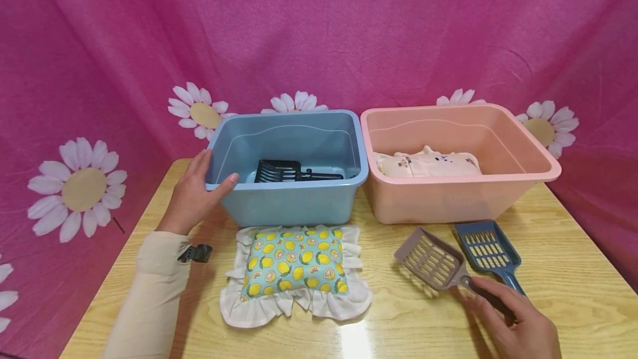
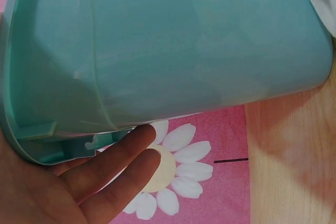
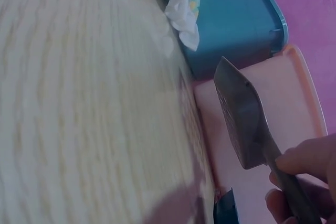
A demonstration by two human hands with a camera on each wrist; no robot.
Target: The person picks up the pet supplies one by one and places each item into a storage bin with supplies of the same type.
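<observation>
My right hand (image 1: 523,320) grips the dark handle of a brown-grey litter scoop (image 1: 431,259), its slotted head raised over the table. In the right wrist view, the thumb and fingers close round the scoop's handle (image 3: 294,195). Just behind lies a blue litter scoop (image 1: 488,245). My left hand (image 1: 191,195) holds the near left corner of a blue bin (image 1: 294,204), thumb at the rim. Seen from the left wrist, its fingers (image 2: 123,163) reach under the rim along the outside wall. A black litter scoop (image 1: 279,172) lies inside that bin.
Beside the blue bin stands a pink bin (image 1: 458,198) with a pale printed cloth item (image 1: 433,165) inside. A lemon-print cushion (image 1: 296,262) with white ruffles lies before the blue bin on the wooden table (image 1: 394,326). A pink flowered cloth (image 1: 319,32) hangs behind.
</observation>
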